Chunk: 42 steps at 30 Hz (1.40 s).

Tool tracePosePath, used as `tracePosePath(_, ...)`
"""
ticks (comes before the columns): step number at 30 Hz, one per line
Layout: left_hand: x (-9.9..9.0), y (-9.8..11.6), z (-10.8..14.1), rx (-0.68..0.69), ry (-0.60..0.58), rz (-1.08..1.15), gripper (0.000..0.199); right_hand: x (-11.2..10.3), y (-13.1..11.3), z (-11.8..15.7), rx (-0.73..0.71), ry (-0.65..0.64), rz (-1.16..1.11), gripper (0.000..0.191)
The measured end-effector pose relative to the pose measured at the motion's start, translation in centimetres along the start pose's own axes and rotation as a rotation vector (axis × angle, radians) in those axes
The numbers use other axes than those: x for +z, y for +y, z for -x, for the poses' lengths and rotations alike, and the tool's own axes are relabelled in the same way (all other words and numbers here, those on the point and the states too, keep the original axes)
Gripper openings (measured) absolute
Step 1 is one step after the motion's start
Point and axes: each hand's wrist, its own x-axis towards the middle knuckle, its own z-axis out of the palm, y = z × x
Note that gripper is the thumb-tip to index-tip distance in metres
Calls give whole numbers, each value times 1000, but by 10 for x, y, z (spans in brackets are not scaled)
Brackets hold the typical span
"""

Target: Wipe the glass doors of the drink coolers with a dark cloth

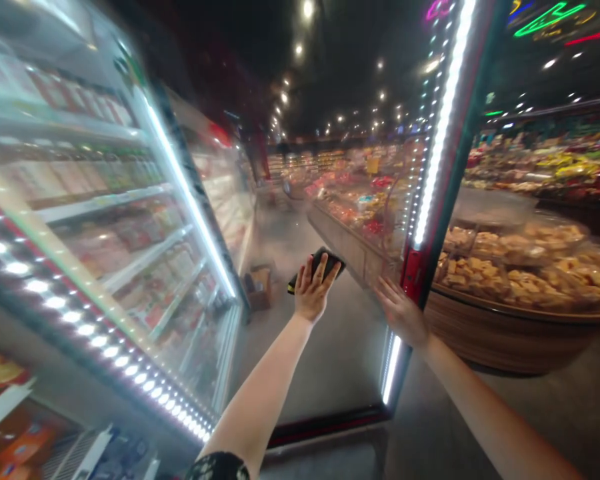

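Note:
A glass cooler door (350,360) stands swung open in front of me, with a lit dark frame. My left hand (313,297) presses a black cloth or pad (336,259) with a bit of yellow at its edge flat against the glass, fingers spread over it. Its exact kind is unclear. At the door's right side, my right hand (403,313) holds the door frame (437,267) just below a red part (411,273). Its fingers reach onto the glass, slightly blurred; the thumb is hidden.
Shelves of packaged goods (80,173) fill the lit cooler on the left. A cardboard box (259,287) shows through the glass on the aisle floor. To the right stands a rounded wooden display bin (520,327) heaped with pale packaged food. More goods (5,373) are at lower left.

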Motion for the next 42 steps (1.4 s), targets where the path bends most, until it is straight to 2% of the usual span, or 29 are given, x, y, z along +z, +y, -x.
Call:
tracePosePath(1, 3, 7, -1, 45, -7, 10, 73, 1, 3, 3, 1, 4, 2, 70)
tracePosePath(3, 9, 13, 12, 216, -43, 41, 71, 2, 10, 10, -2, 16, 8, 68)
tracePosePath(5, 11, 9, 33, 407, -84, 75, 68, 1, 18, 18, -1, 36, 12, 68)
tracePosePath(7, 12, 2, 44, 518, -106, 102, 63, -4, 26, 26, 12, 53, 16, 69)
tracePosePath(8, 13, -1, 41, 559, -111, 120, 61, -7, 29, 30, 25, 58, 19, 69)
tracePosePath(10, 15, 2, 18, 609, -108, 159, 59, -13, 32, 35, 60, 55, 28, 69)
tracePosePath(12, 19, 15, -18, 591, -82, 189, 61, -19, 33, 37, 93, 30, 40, 67)
tracePosePath(14, 24, 34, -50, 508, -56, 193, 64, -23, 32, 37, 116, 8, 52, 63)
tracePosePath(16, 30, 51, -63, 462, -50, 190, 65, -25, 32, 37, 137, 1, 59, 60)
tracePosePath(18, 36, 61, -58, 489, -52, 191, 64, -27, 32, 37, 160, 0, 56, 59)
tracePosePath(21, 45, 68, -46, 610, -39, 218, 61, -30, 32, 39, 195, -14, 43, 58)
tracePosePath(23, 50, 74, -51, 664, -41, 249, 61, -35, 32, 41, 219, -20, 37, 58)
tracePosePath(26, 57, 89, -74, 545, -62, 271, 62, -41, 32, 41, 246, -6, 32, 60)
tracePosePath(28, 62, 99, -80, 462, -70, 284, 62, -43, 33, 42, 253, 8, 29, 59)
tracePosePath(31, 72, 109, -62, 561, -75, 351, 54, -44, 36, 48, 263, 19, 24, 54)
tracePosePath(35, 82, 109, -33, 699, -74, 416, 44, -46, 45, 60, 266, 24, 26, 55)
tracePosePath(37, 85, 108, -37, 696, -69, 415, 43, -48, 49, 64, 266, 28, 22, 57)
tracePosePath(40, 86, 108, -52, 597, -62, 381, 50, -50, 52, 66, 280, 34, 19, 57)
tracePosePath(42, 86, 109, -50, 561, -54, 357, 52, -48, 49, 65, 282, 35, 16, 57)
